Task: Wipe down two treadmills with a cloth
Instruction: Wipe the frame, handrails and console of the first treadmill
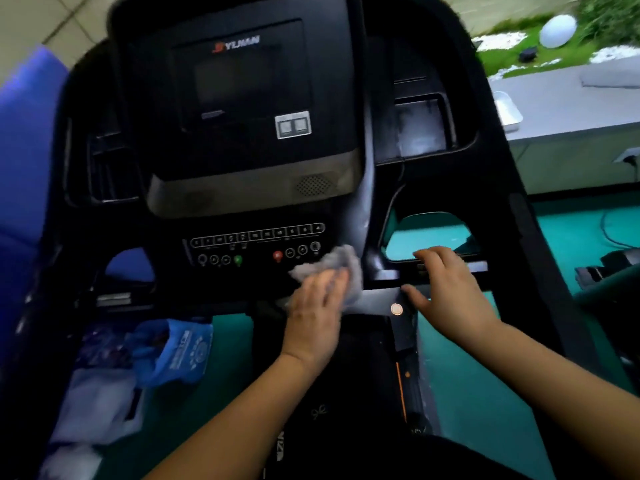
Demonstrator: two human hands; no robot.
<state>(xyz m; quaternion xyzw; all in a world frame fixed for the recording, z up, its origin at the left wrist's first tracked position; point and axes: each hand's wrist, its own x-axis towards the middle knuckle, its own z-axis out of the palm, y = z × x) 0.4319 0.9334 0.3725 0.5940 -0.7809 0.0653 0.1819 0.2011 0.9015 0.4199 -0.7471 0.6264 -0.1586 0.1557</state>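
A black treadmill console [239, 147], seen from above by the person standing on the machine, fills most of the view, and the picture is slightly blurred. It has a dark, unlit screen [239, 81] under a red and white brand name, a small sticker with two square codes, and a dull grey-brown band with a speaker grille. Below the band are a row of small buttons [256, 233] and a second row of round ones, including a green button [238, 260] and a red button [277, 255]. A pale grey cloth [343, 261], soft and crumpled into a loose wad, lies against the lower right corner of this button panel, just beside the red button's row. The left hand [317, 306] lies flat on top of the cloth, palm down and fingers nearly straight and close together, pressing it to the console; cloth bunches out past the fingertips and to the right of the hand. The right hand [450, 289] holds nothing. It is palm down with its fingers spread, resting on the dark crossbar [478, 266] to the right of the console, thumb reaching towards a grey bar that carries a round copper-coloured disc [396, 309]. The black running belt [346, 393] lies below both forearms. A blue plastic bag [180, 351] and white bags lie on the teal floor [485, 393] to the left.
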